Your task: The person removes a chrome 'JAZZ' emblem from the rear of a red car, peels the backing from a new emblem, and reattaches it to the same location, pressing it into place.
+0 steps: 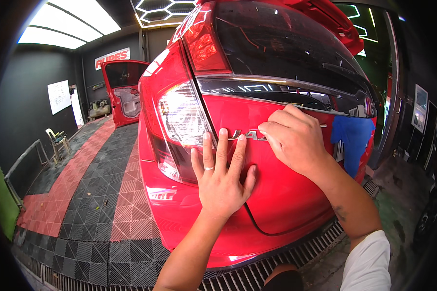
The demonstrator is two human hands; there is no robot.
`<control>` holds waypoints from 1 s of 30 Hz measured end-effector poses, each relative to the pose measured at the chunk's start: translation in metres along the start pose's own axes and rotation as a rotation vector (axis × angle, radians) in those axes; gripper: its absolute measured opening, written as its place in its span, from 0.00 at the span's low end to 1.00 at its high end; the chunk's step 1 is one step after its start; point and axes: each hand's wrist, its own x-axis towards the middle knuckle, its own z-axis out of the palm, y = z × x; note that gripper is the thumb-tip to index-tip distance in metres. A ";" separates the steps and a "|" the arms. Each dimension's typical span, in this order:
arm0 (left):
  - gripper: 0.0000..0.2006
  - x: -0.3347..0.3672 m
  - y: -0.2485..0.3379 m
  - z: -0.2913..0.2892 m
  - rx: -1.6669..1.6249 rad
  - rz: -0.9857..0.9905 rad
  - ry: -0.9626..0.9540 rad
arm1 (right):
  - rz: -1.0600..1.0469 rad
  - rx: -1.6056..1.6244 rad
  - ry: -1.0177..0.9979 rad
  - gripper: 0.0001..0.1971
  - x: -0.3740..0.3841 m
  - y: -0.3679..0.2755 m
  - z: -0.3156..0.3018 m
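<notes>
The rear of a red car (286,179) fills the middle of the view. Across its tailgate runs a row of chrome emblem letters (260,136), partly covered by my hands. My left hand (222,182) lies on the red panel with its fingers spread, the fingertips beside the clear tail light (182,116) and the first letters. My right hand (296,138) is closed in a pinch at the letters; whatever its fingertips hold, if anything, is hidden. A blue cloth (353,138) hangs on the tailgate to the right of that hand.
An open red car door (123,92) stands out at the left. Black and red floor tiles (90,194) cover the ground there, with a plastic chair (57,140) farther off. A metal drain grate (320,242) runs below the bumper. A green panel (6,203) leans at far left.
</notes>
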 end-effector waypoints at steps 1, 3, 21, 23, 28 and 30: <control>0.37 0.000 0.000 0.000 -0.002 -0.001 0.000 | -0.002 0.004 0.000 0.10 0.000 0.000 0.000; 0.37 0.000 0.000 0.001 -0.003 -0.002 0.001 | -0.006 0.003 -0.005 0.09 0.000 0.001 0.001; 0.37 0.000 0.001 0.000 0.001 -0.006 -0.009 | -0.021 -0.001 -0.034 0.07 0.001 0.005 0.002; 0.37 0.000 0.000 0.000 0.002 -0.006 -0.009 | -0.025 0.016 -0.032 0.10 0.001 0.004 0.002; 0.37 0.000 0.000 0.000 0.004 0.000 -0.006 | -0.026 0.003 -0.054 0.09 0.002 0.004 0.000; 0.37 0.000 0.000 0.000 -0.001 0.000 -0.006 | -0.027 -0.009 -0.060 0.09 0.002 0.003 -0.001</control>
